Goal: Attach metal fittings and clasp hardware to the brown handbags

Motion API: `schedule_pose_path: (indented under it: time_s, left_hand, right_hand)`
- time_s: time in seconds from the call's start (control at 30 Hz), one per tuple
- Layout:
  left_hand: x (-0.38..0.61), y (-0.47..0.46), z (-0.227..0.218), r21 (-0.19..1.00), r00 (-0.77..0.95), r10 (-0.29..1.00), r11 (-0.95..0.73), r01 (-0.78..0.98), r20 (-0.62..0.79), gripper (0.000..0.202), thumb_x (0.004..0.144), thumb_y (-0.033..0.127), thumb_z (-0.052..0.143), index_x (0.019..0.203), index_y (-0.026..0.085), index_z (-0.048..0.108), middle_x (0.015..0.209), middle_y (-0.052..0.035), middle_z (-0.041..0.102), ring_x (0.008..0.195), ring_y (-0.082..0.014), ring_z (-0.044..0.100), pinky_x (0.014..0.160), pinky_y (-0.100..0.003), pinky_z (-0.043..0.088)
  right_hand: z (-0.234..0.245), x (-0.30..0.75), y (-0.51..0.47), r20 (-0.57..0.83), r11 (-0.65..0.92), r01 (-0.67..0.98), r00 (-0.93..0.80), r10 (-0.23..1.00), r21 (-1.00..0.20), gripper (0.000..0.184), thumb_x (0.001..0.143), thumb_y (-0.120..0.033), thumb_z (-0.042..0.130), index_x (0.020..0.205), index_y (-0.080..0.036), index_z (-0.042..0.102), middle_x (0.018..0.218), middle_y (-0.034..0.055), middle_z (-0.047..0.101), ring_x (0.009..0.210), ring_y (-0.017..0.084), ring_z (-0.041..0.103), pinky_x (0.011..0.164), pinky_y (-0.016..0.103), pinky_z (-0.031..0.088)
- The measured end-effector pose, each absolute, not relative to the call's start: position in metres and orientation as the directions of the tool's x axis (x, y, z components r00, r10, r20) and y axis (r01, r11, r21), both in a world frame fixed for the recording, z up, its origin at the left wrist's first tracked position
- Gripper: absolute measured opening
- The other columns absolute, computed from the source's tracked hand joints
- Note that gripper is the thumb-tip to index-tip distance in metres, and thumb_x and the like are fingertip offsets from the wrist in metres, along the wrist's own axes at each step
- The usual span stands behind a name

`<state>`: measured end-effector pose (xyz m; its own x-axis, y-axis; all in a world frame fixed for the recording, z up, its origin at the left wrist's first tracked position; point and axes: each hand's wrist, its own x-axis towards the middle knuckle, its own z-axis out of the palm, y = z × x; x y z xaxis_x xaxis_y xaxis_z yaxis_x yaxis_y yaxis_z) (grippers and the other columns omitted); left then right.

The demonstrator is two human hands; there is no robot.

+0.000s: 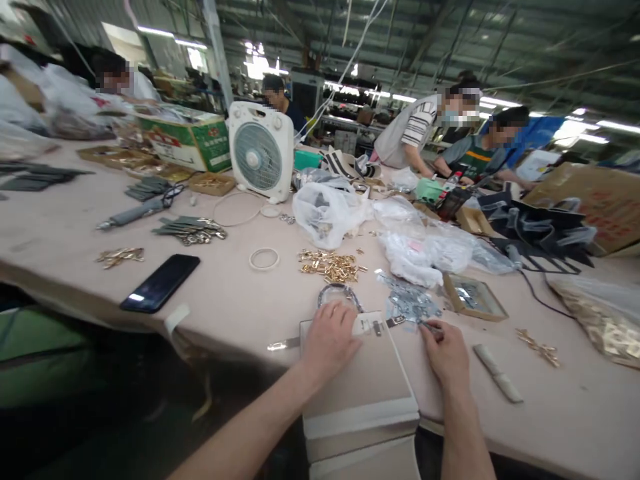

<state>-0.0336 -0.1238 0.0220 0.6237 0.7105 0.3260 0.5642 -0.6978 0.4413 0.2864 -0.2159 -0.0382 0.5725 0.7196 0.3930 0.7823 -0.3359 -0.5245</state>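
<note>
At the table's [235,300] near edge: one beige panel [365,373], overhanging the rim; left hand [330,340] laid flat across its upper part. Right hand [447,350], apart, beside the panel, fingertips pinching a small dark piece [434,329]. Adjacent: loose silvery plates [413,299]. Beyond: gold-coloured fittings [333,267], heaped.

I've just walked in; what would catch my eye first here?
The white fan standing on the table, left of centre, probably stands out first. Then the pile of gold-coloured pieces near the middle. Closer in, the left hand lies on a beige panel, while the right hand pinches something small and dark beside it.
</note>
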Motion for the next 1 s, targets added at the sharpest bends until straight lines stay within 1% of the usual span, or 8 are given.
schedule_pose_path:
  time_s: [0.13, 0.27, 0.33, 0.43, 0.53, 0.6, 0.7, 1.0]
  left_hand:
    - [-0.068, -0.126, 0.014, 0.552, 0.54, 0.77, -0.628, 0.548, 0.34, 0.043, 0.079, 0.038, 0.088, 0.113, 0.024, 0.064, 0.124, -0.0057, 0.068, 0.131, -0.0288, 0.053, 0.112, -0.048, 0.043]
    - [-0.08, -0.128, -0.001, 0.643, 0.499, 0.787, -0.599, 0.478, 0.363, 0.045, 0.079, 0.041, 0.088, 0.117, 0.028, 0.068, 0.128, -0.0033, 0.068, 0.128, -0.0251, 0.056, 0.111, -0.045, 0.044]
    - [-0.078, -0.129, -0.004, 0.647, 0.49, 0.795, -0.59, 0.483, 0.358, 0.042, 0.081, 0.041, 0.087, 0.118, 0.03, 0.07, 0.128, -0.0028, 0.068, 0.128, -0.0254, 0.056, 0.111, -0.046, 0.043]
    - [-0.073, -0.131, -0.003, 0.627, 0.475, 0.807, -0.579, 0.521, 0.351, 0.035, 0.085, 0.042, 0.082, 0.117, 0.032, 0.072, 0.126, -0.0028, 0.068, 0.128, -0.0262, 0.055, 0.11, -0.048, 0.043]
    - [-0.071, -0.132, 0.001, 0.611, 0.47, 0.809, -0.58, 0.538, 0.354, 0.033, 0.087, 0.045, 0.079, 0.116, 0.032, 0.073, 0.125, -0.0033, 0.068, 0.128, -0.0267, 0.054, 0.109, -0.048, 0.043]
    - [-0.071, -0.132, 0.002, 0.608, 0.47, 0.807, -0.582, 0.539, 0.356, 0.032, 0.087, 0.046, 0.078, 0.116, 0.032, 0.073, 0.125, -0.0031, 0.068, 0.127, -0.0265, 0.054, 0.108, -0.047, 0.044]
    - [-0.072, -0.132, 0.003, 0.608, 0.47, 0.808, -0.581, 0.541, 0.354, 0.031, 0.088, 0.047, 0.077, 0.116, 0.032, 0.073, 0.124, -0.003, 0.068, 0.127, -0.0261, 0.054, 0.107, -0.047, 0.044]
    - [-0.072, -0.132, 0.003, 0.621, 0.463, 0.815, -0.571, 0.536, 0.349, 0.032, 0.089, 0.046, 0.077, 0.117, 0.032, 0.072, 0.123, -0.0035, 0.068, 0.127, -0.0265, 0.054, 0.107, -0.047, 0.044]
  right_hand:
    - [-0.035, 0.278, -0.218, 0.337, -0.338, 0.659, 0.678, 0.653, -0.672, 0.052, 0.082, -0.067, 0.067, 0.099, -0.019, 0.074, 0.092, 0.0107, 0.074, 0.08, 0.026, 0.065, 0.083, 0.043, 0.049]
    - [-0.018, 0.247, -0.218, 0.314, -0.162, 0.458, 0.787, 0.531, -0.874, 0.053, 0.074, -0.062, 0.081, 0.102, -0.017, 0.077, 0.089, 0.0085, 0.075, 0.076, 0.023, 0.065, 0.078, 0.039, 0.052]
    - [-0.004, 0.224, -0.215, 0.289, -0.08, 0.409, 0.756, 0.587, -0.909, 0.049, 0.074, -0.059, 0.083, 0.099, -0.018, 0.079, 0.084, 0.0065, 0.073, 0.07, 0.02, 0.062, 0.071, 0.036, 0.052]
    - [0.019, 0.184, -0.205, 0.224, -0.048, 0.437, 0.547, 0.806, -0.898, 0.04, 0.08, -0.057, 0.08, 0.097, -0.021, 0.08, 0.077, 0.0048, 0.072, 0.069, 0.021, 0.062, 0.068, 0.035, 0.052]
    - [0.034, 0.152, -0.191, 0.159, 0.012, 0.518, 0.241, 0.957, -0.855, 0.029, 0.09, -0.052, 0.07, 0.097, -0.024, 0.079, 0.091, 0.007, 0.075, 0.085, 0.024, 0.067, 0.08, 0.037, 0.054]
    - [0.037, 0.138, -0.182, 0.178, 0.102, 0.571, 0.078, 0.981, -0.814, 0.025, 0.095, -0.047, 0.064, 0.096, -0.025, 0.077, 0.103, 0.0085, 0.074, 0.099, 0.026, 0.067, 0.092, 0.039, 0.053]
    - [0.034, 0.131, -0.173, 0.213, 0.191, 0.63, -0.041, 0.976, -0.753, 0.023, 0.098, -0.043, 0.061, 0.094, -0.025, 0.075, 0.113, 0.0102, 0.069, 0.112, 0.027, 0.063, 0.101, 0.042, 0.049]
    - [0.027, 0.132, -0.164, 0.181, 0.188, 0.681, -0.083, 0.98, -0.708, 0.021, 0.1, -0.039, 0.058, 0.093, -0.025, 0.073, 0.11, 0.0098, 0.067, 0.108, 0.026, 0.063, 0.101, 0.043, 0.05]
